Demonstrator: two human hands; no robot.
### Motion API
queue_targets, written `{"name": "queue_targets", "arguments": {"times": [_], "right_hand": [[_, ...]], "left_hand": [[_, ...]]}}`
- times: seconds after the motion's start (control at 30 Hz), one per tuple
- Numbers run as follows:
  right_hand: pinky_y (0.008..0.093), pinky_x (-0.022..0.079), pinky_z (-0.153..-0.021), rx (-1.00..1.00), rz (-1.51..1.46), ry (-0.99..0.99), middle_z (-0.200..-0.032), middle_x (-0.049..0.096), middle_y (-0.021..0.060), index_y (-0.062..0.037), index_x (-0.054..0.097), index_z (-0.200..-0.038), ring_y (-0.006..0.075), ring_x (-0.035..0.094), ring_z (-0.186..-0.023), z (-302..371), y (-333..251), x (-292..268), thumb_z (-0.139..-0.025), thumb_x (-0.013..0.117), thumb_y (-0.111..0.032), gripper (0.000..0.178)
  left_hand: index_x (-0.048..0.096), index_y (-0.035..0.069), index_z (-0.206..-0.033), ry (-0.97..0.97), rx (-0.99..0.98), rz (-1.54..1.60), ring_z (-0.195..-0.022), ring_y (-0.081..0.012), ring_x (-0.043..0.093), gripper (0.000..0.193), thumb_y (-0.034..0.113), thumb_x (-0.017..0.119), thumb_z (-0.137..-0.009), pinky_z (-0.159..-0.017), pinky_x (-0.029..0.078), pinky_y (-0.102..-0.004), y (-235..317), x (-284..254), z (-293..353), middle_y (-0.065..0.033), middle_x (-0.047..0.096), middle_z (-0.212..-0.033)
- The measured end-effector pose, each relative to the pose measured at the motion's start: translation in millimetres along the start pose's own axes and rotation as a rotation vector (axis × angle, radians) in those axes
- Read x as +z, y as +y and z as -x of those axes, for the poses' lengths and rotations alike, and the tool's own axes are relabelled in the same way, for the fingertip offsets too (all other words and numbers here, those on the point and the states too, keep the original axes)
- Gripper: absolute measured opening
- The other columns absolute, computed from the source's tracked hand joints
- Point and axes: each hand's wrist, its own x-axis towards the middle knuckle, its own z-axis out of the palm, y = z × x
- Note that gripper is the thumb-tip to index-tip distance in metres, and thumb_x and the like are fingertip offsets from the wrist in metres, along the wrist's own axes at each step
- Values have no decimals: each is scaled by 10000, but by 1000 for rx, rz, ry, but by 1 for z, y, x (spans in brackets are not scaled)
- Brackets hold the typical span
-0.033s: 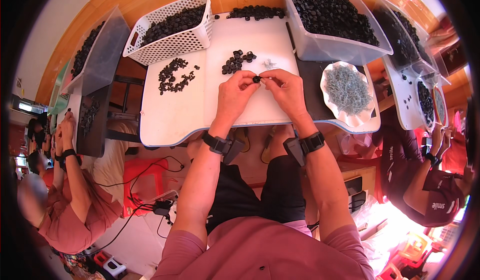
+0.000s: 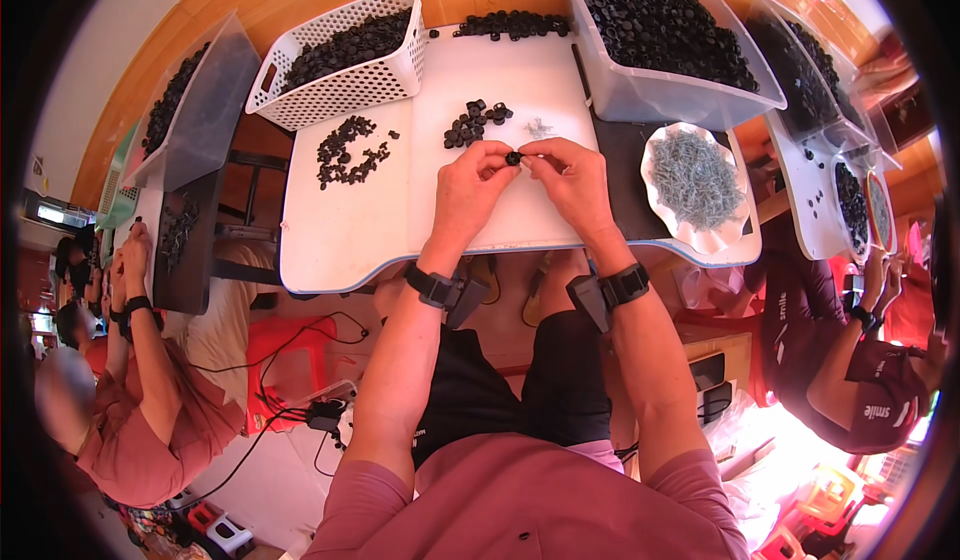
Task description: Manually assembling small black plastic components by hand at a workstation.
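Observation:
A small round black part is pinched in the fingertips of my left hand, above the white table. My right hand meets it from the other side, thumb and fingers pressed together at its edge; anything small inside that pinch is hidden. Just beyond my hands lies a cluster of round black parts, with a few silvery screw-like pieces to its right. Smaller black pieces are scattered on the left. On the right, a white scalloped dish is heaped with thin silvery screw-like pieces.
A white perforated basket and a translucent bin, both full of black parts, stand at the table's far side. Between them runs a row of black parts. People work at tables on my left and right.

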Motion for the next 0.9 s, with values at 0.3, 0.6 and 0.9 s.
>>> {"name": "queue_targets", "arguments": {"times": [0.3,0.6,0.9], "right_hand": [[288,540,-677,-53,66,3,-887,764,99,-37,783,-1017,170,689,-729,1,-7,-2,-890,750,-64,133],[348,575,-710,-226,134,-10,-938,756,109,-13,754,-950,280,733,-834,2,-10,-1,-861,716,34,108],[370,579,-727,-300,154,16,-922,748,119,-10,748,-943,312,729,-844,1,-10,1,-847,716,44,115]], "left_hand": [[716,16,-1132,8,23,-2,-859,-127,724,269,76,793,-882,-806,570,-277,2,2,1,-85,785,-938],[727,15,-1114,36,50,-42,-872,-154,752,249,85,795,-885,-792,585,-287,0,3,3,-110,792,-949],[733,16,-1082,35,84,-38,-868,-166,762,227,81,802,-877,-779,587,-286,-3,3,2,-117,794,-949]]}}
